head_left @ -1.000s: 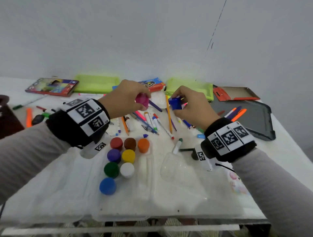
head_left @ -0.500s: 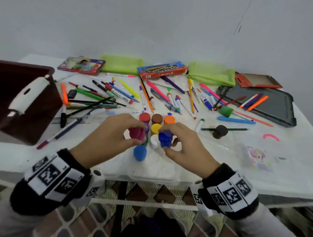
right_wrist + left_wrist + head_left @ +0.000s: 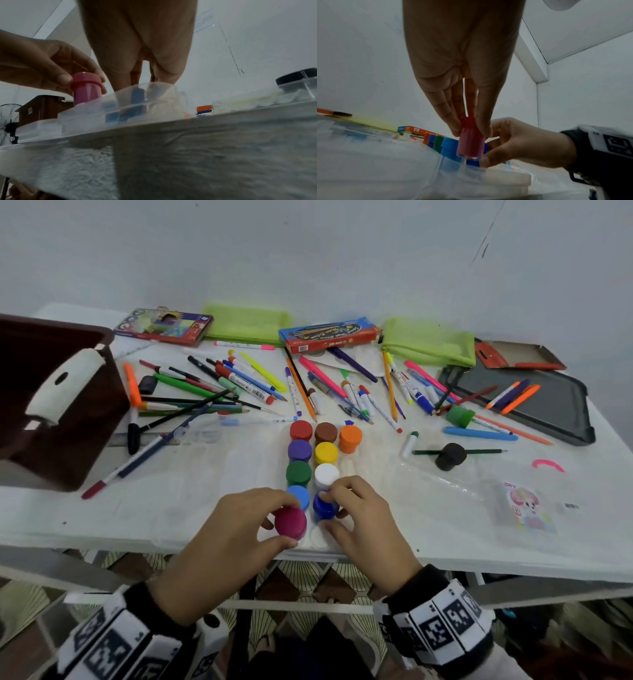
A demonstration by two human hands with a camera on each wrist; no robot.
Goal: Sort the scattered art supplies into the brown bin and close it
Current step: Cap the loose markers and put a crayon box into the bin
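My left hand [image 3: 287, 522] grips a pink paint pot [image 3: 290, 522] by its cap and holds it over the near end of a clear plastic tray [image 3: 260, 470]. In the left wrist view the pink pot [image 3: 470, 143] hangs just above the tray. My right hand [image 3: 334, 506] pinches a dark blue paint pot [image 3: 323, 506] set low in the tray beside it; the right wrist view shows that blue pot [image 3: 137, 93] behind the clear rim. Several other coloured pots stand in two rows in the tray. The brown bin [image 3: 68, 440] stands open at the far left.
Markers, pens and pencils [image 3: 239, 385] lie scattered across the back of the white table. Two green pouches [image 3: 428, 344], two pencil boxes [image 3: 329, 335] and a dark grey lid [image 3: 555, 409] lie along the back and right. A black stamp [image 3: 450, 456] sits right of the tray.
Both hands have come back from the far pile to the table's near edge, carrying the pink and dark blue pots. The pots now sit lower, at the tray's nearest slots.
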